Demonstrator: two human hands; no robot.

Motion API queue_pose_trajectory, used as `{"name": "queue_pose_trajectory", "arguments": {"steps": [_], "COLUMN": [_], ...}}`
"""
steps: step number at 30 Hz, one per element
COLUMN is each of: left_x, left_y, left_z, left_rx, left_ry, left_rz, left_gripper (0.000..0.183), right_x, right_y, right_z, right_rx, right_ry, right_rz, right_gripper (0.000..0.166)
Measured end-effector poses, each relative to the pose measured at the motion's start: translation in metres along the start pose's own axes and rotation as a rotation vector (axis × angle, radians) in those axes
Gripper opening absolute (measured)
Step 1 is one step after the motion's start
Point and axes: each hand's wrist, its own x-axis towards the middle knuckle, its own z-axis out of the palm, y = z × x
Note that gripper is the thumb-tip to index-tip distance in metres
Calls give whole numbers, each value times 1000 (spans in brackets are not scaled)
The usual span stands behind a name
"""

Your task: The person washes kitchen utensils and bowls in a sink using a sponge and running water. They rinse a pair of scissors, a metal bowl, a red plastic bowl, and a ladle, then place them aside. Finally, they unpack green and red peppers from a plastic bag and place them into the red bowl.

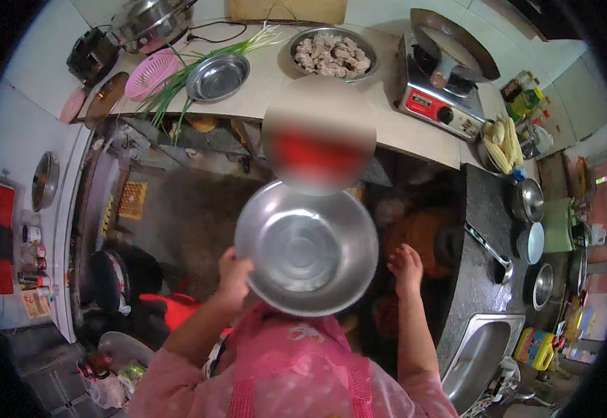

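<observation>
A large stainless steel basin (303, 251) is held up in front of my pink apron, with no contents visible in it. My left hand (234, 277) grips its rim on the left side. To the right of the basin, apart from it, my right hand (407, 266) hangs in the air with nothing in it, its fingers somewhat curled. A blurred round patch covers the area just beyond the basin's far rim and part of the counter's front edge.
Across the far counter (387, 112) stand a bowl of meat pieces (332, 55), green onions (178, 89), a metal dish (218, 77), a pink basket (151, 74) and a gas stove (442, 99) bearing a wok. On the right are a ladle (490, 255), corn cobs (501, 143) and a sink (478, 360).
</observation>
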Motion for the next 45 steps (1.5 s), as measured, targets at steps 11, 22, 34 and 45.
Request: {"name": "queue_pose_trajectory", "arguments": {"steps": [11,22,34,45], "left_x": [87,146,288,427], "left_y": [-45,-67,-78,-119], "left_z": [-162,-125,49,125], "left_rx": [142,19,-374,-435], "left_ry": [601,546,-80,-507], "left_rz": [133,15,-39,-99], "left_gripper": [26,30,32,50], "right_x": [311,257,156,193], "right_y": [152,83,12,20], "right_z": [245,229,180,248], "right_rx": [295,505,458,538], "right_ry": [-225,-72,-260,-29], "right_rz": [276,246,180,170], "right_gripper": [45,26,40,30]}}
